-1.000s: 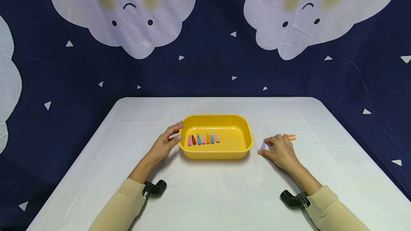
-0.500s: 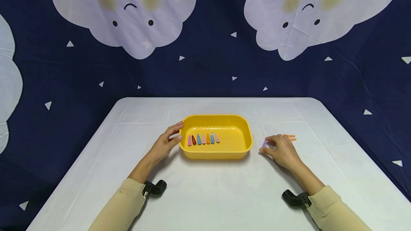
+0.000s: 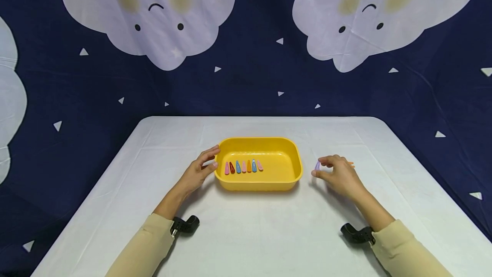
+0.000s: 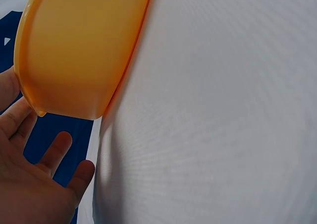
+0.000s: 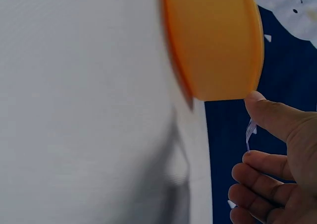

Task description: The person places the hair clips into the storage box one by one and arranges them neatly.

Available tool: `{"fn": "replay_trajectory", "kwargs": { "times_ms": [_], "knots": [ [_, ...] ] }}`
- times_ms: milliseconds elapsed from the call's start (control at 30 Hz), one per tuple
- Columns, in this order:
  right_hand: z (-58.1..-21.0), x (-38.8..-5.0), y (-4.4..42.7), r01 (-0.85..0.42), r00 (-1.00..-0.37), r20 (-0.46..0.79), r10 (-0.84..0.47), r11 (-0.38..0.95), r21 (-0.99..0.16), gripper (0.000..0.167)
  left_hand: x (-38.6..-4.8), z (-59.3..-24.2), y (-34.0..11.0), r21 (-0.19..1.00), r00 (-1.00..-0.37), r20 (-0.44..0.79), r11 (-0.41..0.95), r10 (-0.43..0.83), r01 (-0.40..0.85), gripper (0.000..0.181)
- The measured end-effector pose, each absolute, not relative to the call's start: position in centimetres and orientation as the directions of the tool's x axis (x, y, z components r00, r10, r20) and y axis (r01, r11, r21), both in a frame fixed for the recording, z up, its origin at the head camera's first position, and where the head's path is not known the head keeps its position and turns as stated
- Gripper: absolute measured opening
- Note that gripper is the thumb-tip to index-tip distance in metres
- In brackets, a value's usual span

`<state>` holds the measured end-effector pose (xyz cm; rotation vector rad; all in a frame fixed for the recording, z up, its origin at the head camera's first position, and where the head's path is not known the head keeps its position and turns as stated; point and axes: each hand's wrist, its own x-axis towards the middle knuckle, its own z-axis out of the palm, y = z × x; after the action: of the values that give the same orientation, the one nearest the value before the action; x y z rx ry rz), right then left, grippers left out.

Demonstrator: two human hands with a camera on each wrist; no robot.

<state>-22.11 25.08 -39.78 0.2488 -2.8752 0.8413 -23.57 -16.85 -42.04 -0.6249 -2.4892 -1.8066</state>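
Observation:
Near the table's middle stands a yellow tray (image 3: 259, 186). Against its left end rest the fingertips and thumb of my left hand (image 3: 195, 177), fingers loosely extended and spread. Inside the tray lies a row of several snap hair clips in pink, red, blue and orange, one of them a blue clip (image 3: 254, 166). To the right of the tray, my right hand (image 3: 341, 178) pinches a purple hair clip (image 3: 317, 165) between thumb and index finger, its other fingers curled loosely in the right wrist view. Behind that hand an orange hair clip (image 3: 351, 164) is mostly hidden.
A white cloth covers the table (image 3: 261, 234). Beyond its far edge hangs a dark blue backdrop (image 3: 246, 93) with clouds and small triangles. Each wrist wears a black camera mount, such as the right mount (image 3: 357, 233).
My right hand has lifted the purple hair clip slightly off the table and shifted a little right, covering more of the orange clip. The left hand and tray stay put.

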Motion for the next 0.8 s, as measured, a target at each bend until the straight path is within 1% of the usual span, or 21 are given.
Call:
{"fn": "replay_trajectory", "kwargs": {
  "times_ms": [467,800],
  "knots": [
    [-37.0,-22.5,24.0,-0.230,-0.970,0.191,-0.151,0.820,-0.524,0.060,-23.5,-41.8,-16.8,0.912,-0.926,0.217,0.273,0.310,0.306,0.046],
    [-35.5,-23.2,22.7,-0.256,-0.964,0.206,-0.170,0.808,-0.532,0.055,-23.6,-41.9,-16.9,0.919,-0.927,0.210,0.261,0.312,0.296,0.046]
  ]
}}
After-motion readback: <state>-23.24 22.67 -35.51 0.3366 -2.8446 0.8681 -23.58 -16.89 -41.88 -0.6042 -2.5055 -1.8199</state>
